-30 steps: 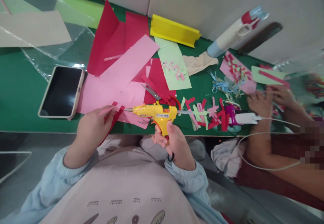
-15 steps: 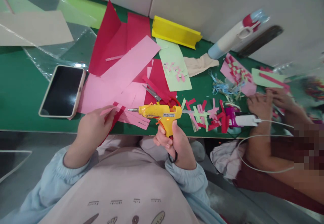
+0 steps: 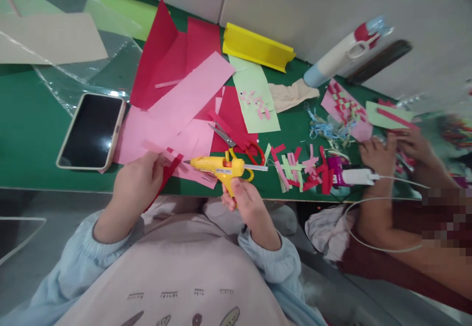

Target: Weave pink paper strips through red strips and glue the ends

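My right hand (image 3: pixel 241 200) is wrapped round the handle of a yellow glue gun (image 3: pixel 217 164), with a clear glue stick (image 3: pixel 256 167) poking out of its back. Its nozzle points left, close to the paper strips by my left hand. With fingers pinched, my left hand (image 3: pixel 142 183) holds a red paper strip (image 3: pixel 170 171); a pink strip (image 3: pixel 155 147) shows blurred at the fingertips. Beneath lies a slit pink paper piece (image 3: pixel 199 176). Scissors with orange-red handles (image 3: pixel 256 153) rest just behind the gun.
A phone (image 3: pixel 92 132) lies left of pink paper sheets (image 3: pixel 136 141). Cut paper strips (image 3: pixel 295 166) and a power bank with a white plug (image 3: pixel 357 176) are on the right. Beyond them, a co-worker's hands (image 3: pixel 379 151) handle paper. A bottle (image 3: pixel 339 55) leans by the wall.
The glue gun has turned and shifted slightly left, its nozzle nearer my left hand. My left fingers have turned, and the pink strip has moved. The co-worker's hands shifted a little.
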`<state>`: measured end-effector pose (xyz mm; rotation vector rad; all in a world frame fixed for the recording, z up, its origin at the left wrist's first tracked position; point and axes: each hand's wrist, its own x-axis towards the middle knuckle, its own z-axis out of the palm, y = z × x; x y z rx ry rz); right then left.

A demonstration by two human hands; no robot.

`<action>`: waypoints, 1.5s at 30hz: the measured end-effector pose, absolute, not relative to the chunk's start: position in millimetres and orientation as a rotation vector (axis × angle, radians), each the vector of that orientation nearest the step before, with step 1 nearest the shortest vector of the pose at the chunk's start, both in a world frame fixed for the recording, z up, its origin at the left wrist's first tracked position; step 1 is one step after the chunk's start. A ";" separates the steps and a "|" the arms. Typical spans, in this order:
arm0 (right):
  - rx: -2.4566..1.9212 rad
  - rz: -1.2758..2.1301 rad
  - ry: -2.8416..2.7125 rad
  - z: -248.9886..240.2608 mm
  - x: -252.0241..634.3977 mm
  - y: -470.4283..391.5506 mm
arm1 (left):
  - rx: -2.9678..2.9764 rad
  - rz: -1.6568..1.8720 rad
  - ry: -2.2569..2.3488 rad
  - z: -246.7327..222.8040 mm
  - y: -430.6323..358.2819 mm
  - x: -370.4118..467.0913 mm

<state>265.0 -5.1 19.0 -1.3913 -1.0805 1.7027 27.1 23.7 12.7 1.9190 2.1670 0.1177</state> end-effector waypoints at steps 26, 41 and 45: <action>-1.616 1.388 -1.546 14.6 245.2 -3.0 | 1.879 0.144 2.096 11.9 22.6 27.7; -1.697 1.343 -1.605 24.4 243.1 -0.1 | 1.887 0.215 2.084 5.9 20.7 27.9; -1.580 1.441 -1.397 31.5 254.5 0.5 | 1.900 0.219 2.082 5.9 20.1 27.9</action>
